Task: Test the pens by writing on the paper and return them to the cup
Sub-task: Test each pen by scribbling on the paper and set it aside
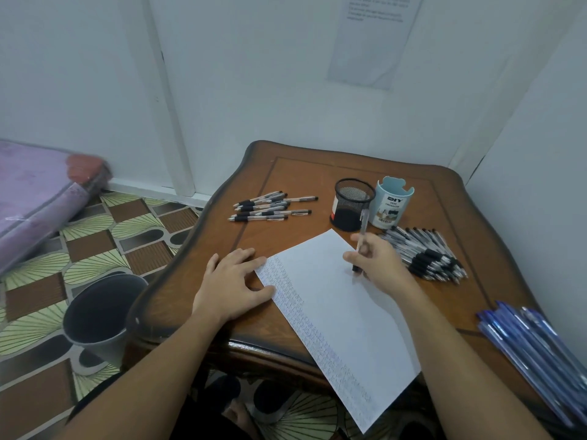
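A pen (pixel 363 231) is being pinched in the right grip (pixel 379 262), tip lowered at the unwritten far part of the paper (pixel 333 312). The sheet's edge is being pressed flat by the spread left grip (pixel 235 281); firm pressure and short, light strokes are being called for. The mesh cup (pixel 352 201) is standing just beyond.

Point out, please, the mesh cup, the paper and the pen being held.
Mesh cup (pixel 349 217): head view, front wall.
Paper (pixel 333 306): head view, blank middle.
Pen (pixel 363 230): head view, clear upper barrel.
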### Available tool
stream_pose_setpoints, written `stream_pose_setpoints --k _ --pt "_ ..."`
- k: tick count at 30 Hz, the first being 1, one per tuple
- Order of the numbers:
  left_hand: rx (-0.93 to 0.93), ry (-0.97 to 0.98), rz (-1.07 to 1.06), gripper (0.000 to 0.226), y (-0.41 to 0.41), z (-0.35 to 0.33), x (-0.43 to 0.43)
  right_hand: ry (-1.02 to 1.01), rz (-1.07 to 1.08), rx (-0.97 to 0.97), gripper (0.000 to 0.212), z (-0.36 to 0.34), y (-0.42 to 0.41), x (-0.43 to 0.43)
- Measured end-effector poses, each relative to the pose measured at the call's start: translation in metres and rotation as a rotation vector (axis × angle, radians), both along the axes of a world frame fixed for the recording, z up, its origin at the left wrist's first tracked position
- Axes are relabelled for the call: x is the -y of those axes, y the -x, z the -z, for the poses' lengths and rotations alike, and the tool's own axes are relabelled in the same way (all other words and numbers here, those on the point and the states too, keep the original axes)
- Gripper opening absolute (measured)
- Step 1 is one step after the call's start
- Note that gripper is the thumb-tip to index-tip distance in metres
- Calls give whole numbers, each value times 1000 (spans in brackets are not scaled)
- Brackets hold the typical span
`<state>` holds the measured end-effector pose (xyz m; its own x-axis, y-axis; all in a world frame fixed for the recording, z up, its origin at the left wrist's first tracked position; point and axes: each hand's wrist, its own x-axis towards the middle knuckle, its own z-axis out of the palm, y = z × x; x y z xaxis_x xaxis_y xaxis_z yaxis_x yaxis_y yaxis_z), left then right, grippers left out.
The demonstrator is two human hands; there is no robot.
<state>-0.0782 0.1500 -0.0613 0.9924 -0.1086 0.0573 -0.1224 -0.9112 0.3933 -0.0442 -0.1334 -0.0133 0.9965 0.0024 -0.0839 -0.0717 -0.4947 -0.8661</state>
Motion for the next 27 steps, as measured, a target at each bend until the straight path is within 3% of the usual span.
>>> stream_pose_setpoints --k 3,5,10,12,18,21,24,27 --pt "9 8 -1 89 1 1 0 340 3 68 40 -6 -5 25" --pt "10 9 -2 89 0 1 1 538 24 80 30 -6 -7 39" --pt "-5 -10 1 90 -1 1 0 985 -58 -116 25 -2 -17 54" --pt "-6 -9 2 90 -2 2 0 1093 -12 18 24 10 -11 56" --pt "-4 1 1 89 0 -1 1 1022 95 216 24 27 -11 54" --pt "-8 2 4 88 0 -2 1 819 24 310 23 21 -22 31" --pt "-10 4 0 87 0 -3 2 569 -126 269 24 11 -39 -11" --pt "-7 5 -5 87 1 -3 2 461 -229 187 32 13 -64 -53"
